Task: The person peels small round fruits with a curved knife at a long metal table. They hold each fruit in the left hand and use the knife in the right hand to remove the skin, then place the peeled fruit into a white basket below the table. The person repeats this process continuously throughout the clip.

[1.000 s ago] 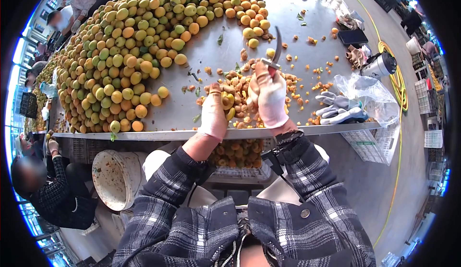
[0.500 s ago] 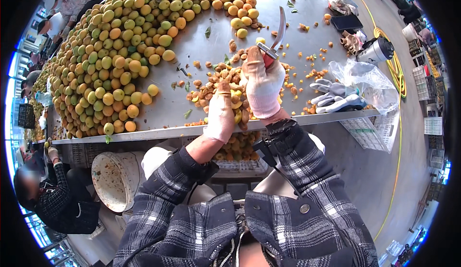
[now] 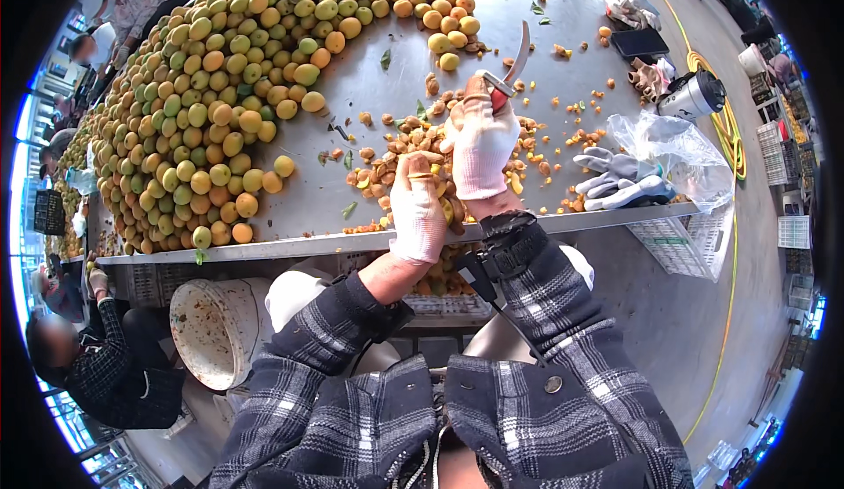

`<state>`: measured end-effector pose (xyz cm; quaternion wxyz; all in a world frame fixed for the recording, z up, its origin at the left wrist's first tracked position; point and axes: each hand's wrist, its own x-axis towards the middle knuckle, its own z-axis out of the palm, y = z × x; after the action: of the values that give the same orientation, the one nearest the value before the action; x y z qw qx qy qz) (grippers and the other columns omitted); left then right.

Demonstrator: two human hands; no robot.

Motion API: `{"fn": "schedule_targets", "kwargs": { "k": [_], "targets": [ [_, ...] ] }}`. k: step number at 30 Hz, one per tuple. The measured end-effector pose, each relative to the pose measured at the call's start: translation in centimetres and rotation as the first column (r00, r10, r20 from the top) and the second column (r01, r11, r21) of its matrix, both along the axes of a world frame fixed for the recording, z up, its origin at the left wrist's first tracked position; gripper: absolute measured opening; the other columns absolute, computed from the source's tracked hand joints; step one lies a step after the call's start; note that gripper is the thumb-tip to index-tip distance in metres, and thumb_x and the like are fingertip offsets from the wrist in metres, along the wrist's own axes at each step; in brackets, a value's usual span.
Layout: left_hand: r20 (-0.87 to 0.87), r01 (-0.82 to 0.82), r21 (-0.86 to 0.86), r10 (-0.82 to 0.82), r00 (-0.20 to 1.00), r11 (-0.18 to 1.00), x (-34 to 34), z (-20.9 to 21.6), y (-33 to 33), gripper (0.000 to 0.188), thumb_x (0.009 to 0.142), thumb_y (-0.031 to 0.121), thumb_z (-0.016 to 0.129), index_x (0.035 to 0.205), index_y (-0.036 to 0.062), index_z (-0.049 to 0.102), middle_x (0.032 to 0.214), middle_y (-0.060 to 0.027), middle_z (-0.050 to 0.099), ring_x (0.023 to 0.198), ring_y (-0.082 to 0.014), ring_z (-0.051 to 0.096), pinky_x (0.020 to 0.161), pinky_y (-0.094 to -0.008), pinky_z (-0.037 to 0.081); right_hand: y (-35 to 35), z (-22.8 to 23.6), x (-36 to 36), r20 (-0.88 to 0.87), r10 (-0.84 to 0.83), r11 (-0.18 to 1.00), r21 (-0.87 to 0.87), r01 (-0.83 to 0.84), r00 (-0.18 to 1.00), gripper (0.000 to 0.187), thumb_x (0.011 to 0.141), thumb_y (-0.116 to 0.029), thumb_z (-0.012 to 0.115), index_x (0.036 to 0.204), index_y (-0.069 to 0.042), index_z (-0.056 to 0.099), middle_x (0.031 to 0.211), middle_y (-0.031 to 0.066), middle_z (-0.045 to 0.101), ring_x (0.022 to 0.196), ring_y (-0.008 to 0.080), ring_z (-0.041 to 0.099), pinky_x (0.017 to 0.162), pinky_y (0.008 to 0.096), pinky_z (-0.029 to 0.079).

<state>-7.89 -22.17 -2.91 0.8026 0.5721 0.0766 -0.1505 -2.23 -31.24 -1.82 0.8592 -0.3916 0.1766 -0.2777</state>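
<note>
My right hand point(image 3: 484, 151), in a white glove with brown-stained fingers, is closed round the red handle of a curved-bladed knife point(image 3: 520, 57). The blade points away from me, up and to the right. Close on its left, my gloved left hand point(image 3: 417, 217) is held thumb up, its fingers curled toward the right hand. What those fingers hold is hidden. Both hands are over the near table edge, beside a heap of brown fruit pits and cut pieces point(image 3: 378, 173). Whole yellow-green and orange fruit, like apricots point(image 3: 202, 120), lie piled on the left.
Grey gloves point(image 3: 620, 181), a clear plastic bag point(image 3: 668, 151), a cup point(image 3: 694, 95) and a phone point(image 3: 639, 43) lie on the metal table's point(image 3: 308, 197) right. Below the edge are a crate of fruit pieces point(image 3: 440, 304) and a stained white bucket point(image 3: 211, 331). A person point(image 3: 114, 357) sits left.
My left hand has moved right and slightly away from me, closer to my right hand. The knife's blade leans farther right. A pale fruit piece near the blade's base no longer shows.
</note>
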Motion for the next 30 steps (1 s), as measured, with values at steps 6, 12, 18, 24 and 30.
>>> {"fn": "schedule_targets", "kwargs": {
  "k": [6, 12, 18, 24, 30],
  "targets": [
    [0.268, -0.081, 0.324, -0.01, 0.963, 0.942, 0.7, -2.1, -0.2, 0.035, 0.105, 0.035, 0.041, 0.099, 0.0031, 0.056, 0.087, -0.0035, 0.057, 0.084, -0.0103, 0.049, 0.076, -0.0272, 0.043, 0.8, -1.9, 1.0, -0.023, -0.103, 0.947, -0.307, 0.091, 0.994, 0.022, 0.096, -0.019, 0.063, 0.08, -0.005, 0.057, 0.061, -0.005, 0.05, 0.055, 0.0014, 0.045, 0.046, 0.02, 0.036],
    [0.365, -0.141, 0.343, 0.007, 0.931, 0.929, 1.3, -2.0, 0.0, 0.033, 0.104, 0.032, 0.044, 0.096, 0.0031, 0.057, 0.082, -0.0014, 0.054, 0.076, -0.009, 0.046, 0.068, -0.0259, 0.042, 0.2, -1.2, 1.3, 0.019, 0.008, 0.993, 0.116, -0.01, 1.0, 0.026, 0.095, -0.023, 0.062, 0.077, -0.008, 0.05, 0.056, -0.0052, 0.044, 0.043, 0.0061, 0.04, 0.039, 0.023, 0.031],
    [0.373, -0.138, 0.338, 0.002, 0.928, 0.931, 1.6, -2.4, 0.5, 0.04, 0.104, 0.04, 0.04, 0.094, 0.0055, 0.057, 0.076, 0.0021, 0.048, 0.069, -0.0073, 0.039, 0.061, -0.0246, 0.037, -0.5, -1.8, 1.0, -0.222, 0.079, 0.924, 0.383, 0.012, 0.972, 0.027, 0.094, -0.03, 0.062, 0.08, -0.013, 0.045, 0.054, -0.0039, 0.039, 0.039, 0.0102, 0.035, 0.036, 0.027, 0.028],
    [0.303, -0.106, 0.201, 0.041, 0.952, 0.974, 1.7, -3.7, 0.5, 0.035, 0.103, 0.038, 0.043, 0.101, 0.0046, 0.053, 0.082, 0.0018, 0.049, 0.074, -0.0062, 0.042, 0.068, -0.0237, 0.041, -0.3, -2.6, 1.4, -0.207, 0.165, 0.857, 0.514, -0.037, 0.964, 0.026, 0.095, -0.032, 0.059, 0.079, -0.016, 0.045, 0.054, -0.0045, 0.036, 0.038, 0.0105, 0.032, 0.035, 0.0278, 0.027],
    [0.046, 0.307, 0.119, -0.314, 0.948, 0.944, 1.0, 0.8, 1.2, 0.03, 0.099, 0.025, 0.054, 0.116, 0.0033, 0.042, 0.081, -0.0045, 0.055, 0.056, -0.0088, 0.049, 0.048, -0.023, 0.042, -1.8, -1.3, 1.3, -0.154, 0.162, 0.873, 0.482, -0.069, 0.975, 0.037, 0.099, -0.036, 0.054, 0.072, -0.017, 0.039, 0.054, -0.0066, 0.03, 0.04, 0.0086, 0.027, 0.038, 0.0266, 0.026]
  ]
}}
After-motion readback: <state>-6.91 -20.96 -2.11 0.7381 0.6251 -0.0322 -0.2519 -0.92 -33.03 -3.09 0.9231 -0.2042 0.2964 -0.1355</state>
